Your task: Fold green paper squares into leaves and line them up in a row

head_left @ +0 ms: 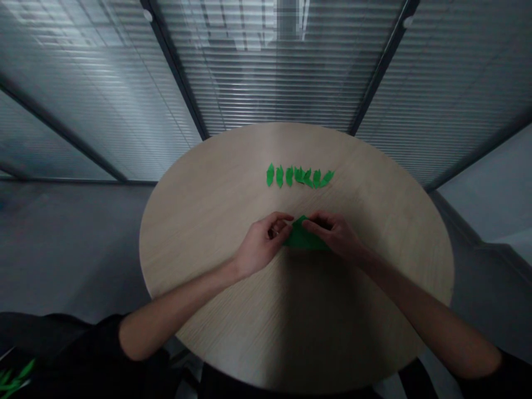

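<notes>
Green folded paper [305, 238] sits on the near part of the round wooden table [199, 244], pinched narrowly between my left hand [264, 244] and right hand [334, 235]. Beyond it, a row of seven small green paper pieces [299, 177] lies across the tabletop; more green pieces [14, 377] lie off the table, near left.

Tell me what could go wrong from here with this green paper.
The green paper is held between the left hand and the right hand, so a slip might crease it in the wrong spot. The row of folded green pieces lies just beyond the hands, so a careless reach could knock it out of line on the round wooden table.
</notes>
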### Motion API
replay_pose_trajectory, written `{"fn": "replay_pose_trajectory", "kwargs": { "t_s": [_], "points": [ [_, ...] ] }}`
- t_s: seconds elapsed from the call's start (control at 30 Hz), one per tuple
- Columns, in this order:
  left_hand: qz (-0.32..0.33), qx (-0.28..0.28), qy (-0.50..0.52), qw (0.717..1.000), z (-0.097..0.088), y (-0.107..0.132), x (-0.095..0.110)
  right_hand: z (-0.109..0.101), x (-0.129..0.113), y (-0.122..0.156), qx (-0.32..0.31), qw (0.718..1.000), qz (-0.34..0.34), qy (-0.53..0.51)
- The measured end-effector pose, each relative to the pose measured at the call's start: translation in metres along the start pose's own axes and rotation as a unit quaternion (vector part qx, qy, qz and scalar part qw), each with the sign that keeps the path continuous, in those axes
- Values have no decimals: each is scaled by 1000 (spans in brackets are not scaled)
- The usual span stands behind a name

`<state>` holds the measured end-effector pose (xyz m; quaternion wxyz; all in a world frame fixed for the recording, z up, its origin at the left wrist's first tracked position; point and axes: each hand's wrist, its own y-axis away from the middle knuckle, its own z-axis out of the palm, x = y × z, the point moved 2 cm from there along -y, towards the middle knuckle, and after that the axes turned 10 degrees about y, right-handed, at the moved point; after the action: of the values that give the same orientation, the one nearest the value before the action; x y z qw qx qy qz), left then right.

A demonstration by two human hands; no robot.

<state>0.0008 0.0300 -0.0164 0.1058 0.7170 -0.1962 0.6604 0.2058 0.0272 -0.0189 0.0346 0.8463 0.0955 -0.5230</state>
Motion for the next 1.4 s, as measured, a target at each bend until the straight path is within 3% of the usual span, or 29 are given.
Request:
{"fn": "replay_pose_trajectory", "kwargs": {
  "t_s": [0.23,0.5,0.7,0.93,1.03,1.17,1.4],
  "points": [
    [-46,-21,37,998,1,-2,7,0,-8,3,-14,999,7,-31],
    [-33,5,62,997,-1,-3,5,-2,-9,6,-51,998,23,1],
    [7,13,-99,995,-5,-3,0,0,-2,5,-13,993,-16,120],
    [100,-9,-331,938,-6,-1,0,1,-4,8,24,932,-46,359],
    [152,-12,-359,921,-7,1,-2,1,-4,8,25,916,-48,397],
    [199,-76,-376,902,-4,5,-6,2,-1,8,43,903,-42,425],
    [181,-123,-391,894,-1,7,-6,3,-1,9,50,902,-35,427]
  ]
}}
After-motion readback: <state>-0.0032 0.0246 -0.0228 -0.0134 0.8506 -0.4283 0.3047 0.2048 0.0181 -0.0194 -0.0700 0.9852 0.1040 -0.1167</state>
